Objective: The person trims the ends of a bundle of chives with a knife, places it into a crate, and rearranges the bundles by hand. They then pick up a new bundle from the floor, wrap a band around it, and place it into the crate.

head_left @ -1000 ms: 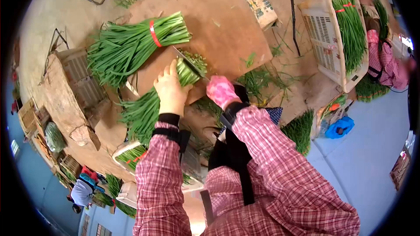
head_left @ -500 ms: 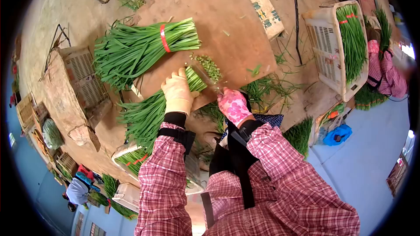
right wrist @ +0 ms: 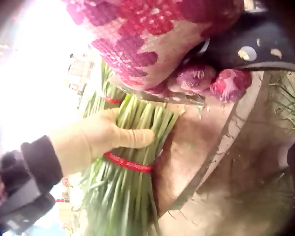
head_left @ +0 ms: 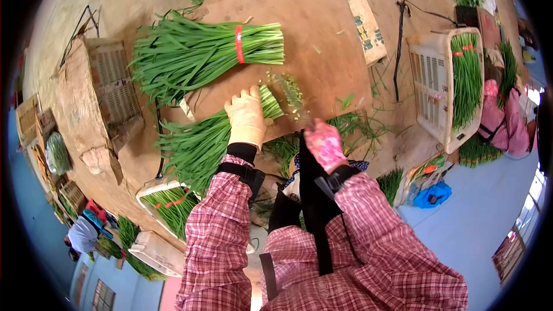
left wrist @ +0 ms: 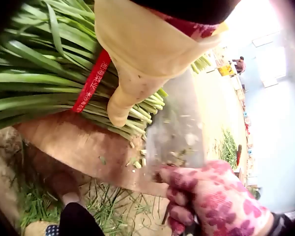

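We see left hand [head_left: 247, 117] gripping red-banded bunch of greens [head_left: 199, 143] at near edge of table [head_left: 331, 40], right hand [head_left: 326, 145] holding knife [left wrist: 177, 118] over table; second bunch [head_left: 201, 52] lies farther onto table.

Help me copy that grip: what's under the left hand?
The bunch of greens. Its leaves, red band and stem ends show around the left hand; the part directly beneath the hand is covered and can't be seen.

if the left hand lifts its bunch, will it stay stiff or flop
The bunch will probably flop at its leafy end, where long thin leaves splay. The stems should stay together: a red band rings them and the left hand grips them.
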### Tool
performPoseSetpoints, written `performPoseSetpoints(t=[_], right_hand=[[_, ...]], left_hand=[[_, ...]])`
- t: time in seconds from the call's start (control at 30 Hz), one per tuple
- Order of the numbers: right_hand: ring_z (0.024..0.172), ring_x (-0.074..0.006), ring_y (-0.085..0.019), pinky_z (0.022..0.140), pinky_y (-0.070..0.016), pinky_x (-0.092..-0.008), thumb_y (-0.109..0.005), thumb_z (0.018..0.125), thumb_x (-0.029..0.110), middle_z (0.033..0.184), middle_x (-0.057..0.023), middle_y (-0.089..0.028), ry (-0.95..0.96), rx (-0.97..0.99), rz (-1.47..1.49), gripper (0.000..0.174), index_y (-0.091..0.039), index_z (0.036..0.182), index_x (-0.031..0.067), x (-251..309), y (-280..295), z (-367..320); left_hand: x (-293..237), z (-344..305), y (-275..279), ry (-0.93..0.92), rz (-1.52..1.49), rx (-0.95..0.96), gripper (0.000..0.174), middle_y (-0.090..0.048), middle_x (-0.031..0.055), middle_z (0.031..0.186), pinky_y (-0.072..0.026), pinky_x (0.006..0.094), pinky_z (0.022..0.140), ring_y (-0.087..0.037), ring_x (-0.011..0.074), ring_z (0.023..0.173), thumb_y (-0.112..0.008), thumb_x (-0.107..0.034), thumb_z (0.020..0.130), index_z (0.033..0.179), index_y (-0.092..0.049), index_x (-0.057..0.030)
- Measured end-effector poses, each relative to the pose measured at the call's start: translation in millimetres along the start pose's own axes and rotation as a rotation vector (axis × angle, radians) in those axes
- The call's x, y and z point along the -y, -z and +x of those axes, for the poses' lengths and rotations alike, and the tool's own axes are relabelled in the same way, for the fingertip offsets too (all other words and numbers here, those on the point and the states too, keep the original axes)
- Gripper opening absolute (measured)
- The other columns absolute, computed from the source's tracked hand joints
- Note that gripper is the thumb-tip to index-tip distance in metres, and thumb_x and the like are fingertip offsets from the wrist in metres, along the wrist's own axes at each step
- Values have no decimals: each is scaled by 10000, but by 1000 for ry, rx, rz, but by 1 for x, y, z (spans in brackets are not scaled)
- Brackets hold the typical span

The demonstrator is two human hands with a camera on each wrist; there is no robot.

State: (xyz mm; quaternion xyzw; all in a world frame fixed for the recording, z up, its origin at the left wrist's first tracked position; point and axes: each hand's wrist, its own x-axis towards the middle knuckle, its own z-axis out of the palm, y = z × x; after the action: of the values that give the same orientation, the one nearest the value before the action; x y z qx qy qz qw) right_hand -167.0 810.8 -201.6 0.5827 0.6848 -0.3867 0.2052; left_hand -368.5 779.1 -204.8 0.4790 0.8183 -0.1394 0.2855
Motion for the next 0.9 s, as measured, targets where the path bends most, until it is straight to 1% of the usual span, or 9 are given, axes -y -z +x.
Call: performPoseSetpoints(t=[0.13,0.3,0.47,0.53,0.6,0.67,0.77,0.87,0.9], right_hand=[[1121,-407,-625,951,-512,-439,-633,962,175,1193,-230,-650,125,-431,56,436,-557,1353,0,-56,-2,38],[1189,-401,-581,1022,-453,-482,-732,886,233,1277,-228,-615,209,-325,-412,657,-474,1442,-5,-43,26,48],[1418,-411,-382,1181,-318,-498,-878,667,364,1490,-190,-463,803,-199,-475,955,-464,1453,13,48,48,21],[1450,-425,-339,1219,-261,-518,-883,660,371,1524,-189,-431,1029,-47,-541,979,-453,1461,6,105,38,32],[1462,-421,-327,1237,-204,-543,-887,653,390,1568,-187,-377,1107,140,-727,1056,-390,1506,14,143,23,45],[1413,-414,-397,1193,-295,-519,-904,617,400,1546,-190,-408,1193,224,-842,1149,-333,1538,20,152,9,60],[1224,-371,-548,1087,-385,-465,-869,681,376,1443,-190,-520,952,329,-963,1099,-316,1561,18,164,13,49],[1170,-368,-576,1021,-441,-476,-883,656,423,1318,-206,-597,979,233,-861,1091,-376,1531,15,126,-3,32],[1157,-371,-587,1004,-456,-476,-889,645,431,1289,-215,-611,924,220,-857,1084,-398,1516,12,121,-4,21]], left_hand=[[6,3,-6,14,0,7,1079,-598,112,1289,-400,515,1085,-576,310,1214,-948,-494,549,1428,-463,-101],[16,-10,-15,-45,-65,-215,1266,-514,98,1466,-288,576,1173,-453,288,1380,-937,-500,541,1562,-298,-111],[16,-99,-34,-208,-965,-564,754,-577,153,1421,-414,465,1124,-551,364,1302,-866,-201,746,1409,-545,-40],[-10,-135,-64,23,-1278,-472,663,-622,161,1372,-477,413,1070,-612,345,1241,-835,-134,804,1396,-560,-19],[-42,-146,-108,363,-2254,-276,663,-582,163,1423,-460,383,1089,-570,288,1306,-798,-115,867,1453,-505,-14],[-37,-149,-119,484,-2506,-269,668,-534,163,1469,-415,361,1129,-493,240,1373,-760,-129,919,1497,-447,-6],[-34,-136,-132,492,-2736,-347,698,-500,139,1507,-388,379,1138,-471,240,1372,-737,-284,949,1498,-426,12],[-37,-116,-172,673,-2871,-298,697,-595,147,1354,-409,383,1100,-516,235,1289,-797,-414,883,1319,-546,67],[-37,-122,-168,607,-2900,-431,642,-622,101,1191,-425,383,1072,-558,217,1148,-779,-515,862,1119,-594,44]])
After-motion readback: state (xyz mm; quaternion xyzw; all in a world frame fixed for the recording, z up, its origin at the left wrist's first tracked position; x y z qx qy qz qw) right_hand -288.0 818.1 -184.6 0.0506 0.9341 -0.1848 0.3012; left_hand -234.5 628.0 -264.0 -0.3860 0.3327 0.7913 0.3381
